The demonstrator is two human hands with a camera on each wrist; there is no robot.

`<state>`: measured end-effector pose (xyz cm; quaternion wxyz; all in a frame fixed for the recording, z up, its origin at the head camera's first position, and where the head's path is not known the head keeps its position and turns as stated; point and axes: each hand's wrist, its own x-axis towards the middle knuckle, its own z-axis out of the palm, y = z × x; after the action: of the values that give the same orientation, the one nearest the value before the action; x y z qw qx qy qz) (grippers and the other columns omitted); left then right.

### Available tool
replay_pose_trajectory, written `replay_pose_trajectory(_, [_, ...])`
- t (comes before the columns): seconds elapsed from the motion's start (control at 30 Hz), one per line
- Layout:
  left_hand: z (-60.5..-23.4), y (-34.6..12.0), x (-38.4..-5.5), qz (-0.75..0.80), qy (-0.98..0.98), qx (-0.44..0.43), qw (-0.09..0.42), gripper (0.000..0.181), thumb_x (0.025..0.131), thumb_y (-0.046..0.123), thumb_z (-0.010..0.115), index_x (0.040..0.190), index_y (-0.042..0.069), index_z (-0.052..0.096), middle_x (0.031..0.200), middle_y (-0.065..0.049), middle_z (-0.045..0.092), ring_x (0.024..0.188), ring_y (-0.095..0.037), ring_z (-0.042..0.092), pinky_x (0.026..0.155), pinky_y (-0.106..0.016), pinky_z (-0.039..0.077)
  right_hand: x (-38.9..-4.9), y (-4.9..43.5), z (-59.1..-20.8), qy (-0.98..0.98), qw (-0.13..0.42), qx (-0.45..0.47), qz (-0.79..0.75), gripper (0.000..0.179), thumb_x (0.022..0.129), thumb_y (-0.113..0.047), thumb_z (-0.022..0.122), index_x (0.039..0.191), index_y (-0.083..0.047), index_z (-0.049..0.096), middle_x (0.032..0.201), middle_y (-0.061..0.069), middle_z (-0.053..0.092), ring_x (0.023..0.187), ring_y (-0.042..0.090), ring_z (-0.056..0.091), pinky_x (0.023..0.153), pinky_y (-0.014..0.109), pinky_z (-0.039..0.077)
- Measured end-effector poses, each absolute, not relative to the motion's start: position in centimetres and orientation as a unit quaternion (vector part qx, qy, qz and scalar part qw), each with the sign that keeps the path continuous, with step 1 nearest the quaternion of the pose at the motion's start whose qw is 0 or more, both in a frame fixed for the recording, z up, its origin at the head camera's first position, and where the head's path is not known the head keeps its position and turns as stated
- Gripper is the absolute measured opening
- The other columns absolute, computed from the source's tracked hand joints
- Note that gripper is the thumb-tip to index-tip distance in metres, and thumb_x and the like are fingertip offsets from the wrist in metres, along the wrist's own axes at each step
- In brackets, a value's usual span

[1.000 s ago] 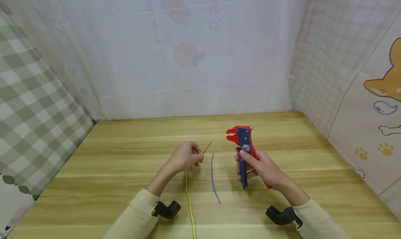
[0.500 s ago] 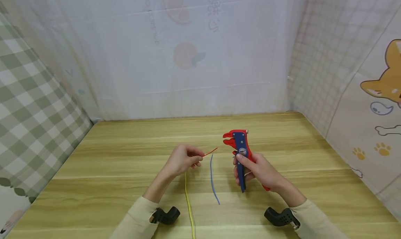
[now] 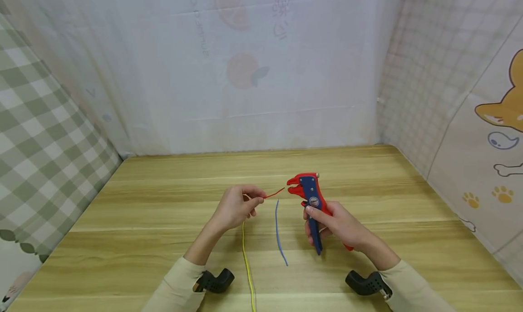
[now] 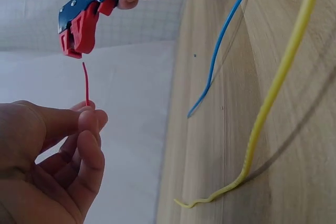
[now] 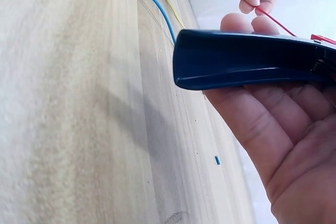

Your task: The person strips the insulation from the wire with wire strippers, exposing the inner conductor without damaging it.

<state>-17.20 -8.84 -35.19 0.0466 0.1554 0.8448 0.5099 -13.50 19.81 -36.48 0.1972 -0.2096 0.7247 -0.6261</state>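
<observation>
Between thumb and fingertips, my left hand [image 3: 239, 207] pinches a thin red wire [image 3: 274, 194]; its free end points right. My right hand [image 3: 337, 223] grips the handles of a red and blue wire stripper [image 3: 312, 194], held above the table with its jaws parted and facing left. The red wire's tip is just short of those jaws, apart from them, as the left wrist view also shows. A short blue wire [image 3: 278, 235] lies on the table between my hands. Left of it, a longer yellow wire [image 3: 247, 262] runs toward me; in the head view its far end is hidden by my left hand.
In the right wrist view a small blue scrap [image 5: 217, 160] lies on the wooden table [image 3: 163, 180]. A pale curtain [image 3: 261, 116] stands along the back edge, with patterned cloths at both sides. Black wrist mounts [image 3: 216, 281] stick out from both sleeves.
My left hand has turned the red wire from pointing steeply up to pointing rightward. The wire stripper has come left and slightly nearer me, so the gap between wire and jaws has narrowed.
</observation>
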Motion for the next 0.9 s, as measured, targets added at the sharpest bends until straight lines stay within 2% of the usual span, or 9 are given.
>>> replay_pose_trajectory(0.2, [-34.90, -8.76, -16.90, 0.495, 0.852, 0.166, 0.026, 0.010, 0.099, 0.008, 0.072, 0.103, 0.011, 0.081, 0.098, -0.017, 0.077, 0.067, -0.040, 0.068, 0.051, -0.024, 0.046, -13.41, 19.59, -36.49, 0.719, 0.208, -0.218, -0.627, 0.049, 0.115, -0.025, 0.044, 0.116, 0.024, 0.043, 0.086, 0.013, 0.069, 0.073, 0.021, 0.074, 0.071, 0.043, 0.065])
replay_pose_trajectory(0.3, [-34.82, -8.74, -16.81, 0.490, 0.854, 0.175, 0.016, 0.011, 0.099, 0.007, 0.072, 0.103, 0.012, 0.081, 0.097, -0.016, 0.077, 0.065, -0.036, 0.067, 0.050, -0.024, 0.045, -13.43, 19.49, -36.54, 0.714, 0.214, -0.221, -0.629, 0.050, 0.115, -0.025, 0.044, 0.116, 0.025, 0.042, 0.086, 0.013, 0.069, 0.073, 0.021, 0.074, 0.072, 0.043, 0.065])
replay_pose_trajectory(0.5, [-34.83, -8.69, -16.77, 0.482, 0.854, 0.197, -0.002, 0.012, 0.100, 0.006, 0.071, 0.104, 0.011, 0.081, 0.099, -0.015, 0.077, 0.069, -0.038, 0.068, 0.053, -0.024, 0.046, -13.39, 19.45, -36.71, 0.705, 0.224, -0.224, -0.634, 0.049, 0.115, -0.024, 0.044, 0.114, 0.025, 0.041, 0.084, 0.013, 0.069, 0.072, 0.020, 0.074, 0.071, 0.043, 0.065])
replay_pose_trajectory(0.73, [-34.85, -8.61, -16.83, 0.458, 0.862, 0.213, -0.032, 0.011, 0.099, 0.005, 0.072, 0.103, 0.009, 0.082, 0.097, -0.007, 0.078, 0.062, -0.010, 0.056, 0.055, -0.023, 0.045, -13.21, 19.43, -36.69, 0.704, 0.227, -0.231, -0.632, 0.049, 0.115, -0.024, 0.045, 0.112, 0.025, 0.042, 0.082, 0.010, 0.069, 0.070, 0.018, 0.073, 0.070, 0.041, 0.065])
replay_pose_trajectory(0.9, [-34.71, -8.58, -16.75, 0.447, 0.866, 0.217, -0.051, 0.011, 0.098, 0.005, 0.073, 0.100, 0.011, 0.082, 0.100, -0.004, 0.078, 0.065, -0.009, 0.054, 0.057, -0.023, 0.044, -13.17, 19.44, -36.62, 0.711, 0.225, -0.230, -0.626, 0.048, 0.115, -0.025, 0.046, 0.109, 0.023, 0.044, 0.080, 0.007, 0.068, 0.067, 0.017, 0.072, 0.067, 0.040, 0.065])
